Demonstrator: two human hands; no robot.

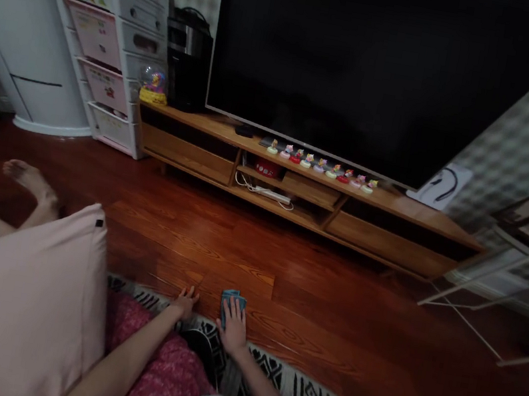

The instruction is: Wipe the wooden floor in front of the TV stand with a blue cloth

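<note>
My right hand (233,329) lies flat, fingers apart, on a small blue thing (229,294) that looks like a folded cloth. The hand covers much of it, so I cannot make out its exact kind. It rests on the wooden floor beside the edge of the patterned rug (307,394). To its left, my left hand (184,303) reaches down at the rug's edge with its fingers spread and nothing in them. A dark rounded object (200,344) sits between my forearms, partly hidden by red patterned fabric (164,370).
A pink cushion (23,306) lies at the left, with bare feet (29,179) beyond it. A low wooden TV stand (191,152) with several small figurines (321,165) runs along the wall below a large television (359,58). A white-legged rack (475,301) stands right.
</note>
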